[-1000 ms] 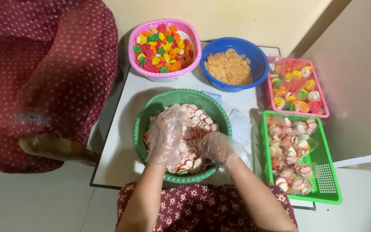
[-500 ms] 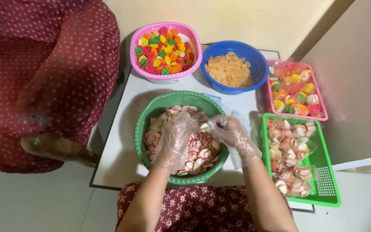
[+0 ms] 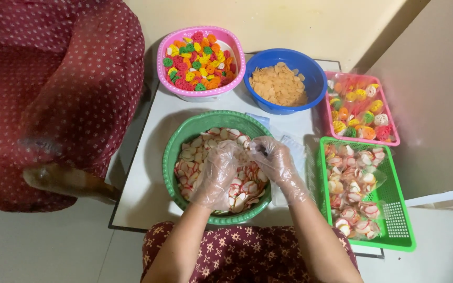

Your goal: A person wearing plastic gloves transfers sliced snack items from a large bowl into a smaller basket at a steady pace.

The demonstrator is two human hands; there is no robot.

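both gloved hands meet over the green bowl point(image 3: 174, 152) of red-and-white crackers point(image 3: 195, 157), near centre: left hand point(image 3: 217, 173) and right hand point(image 3: 273, 160) are curled, fingertips pinching something too small to tell.

We're seeing white crackers with red swirls point(image 3: 199, 157) filling the green bowl point(image 3: 174, 152), multicoloured ones brightening the pink bowl point(image 3: 237, 50), pale orange ones sitting in blue point(image 3: 315, 78), and maroon dotted cloth point(image 3: 53, 89) hanging beside the white worktop point(image 3: 142, 194).

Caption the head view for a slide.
Gloved left hand and right hand meet over a green basin of red-and-white crackers.
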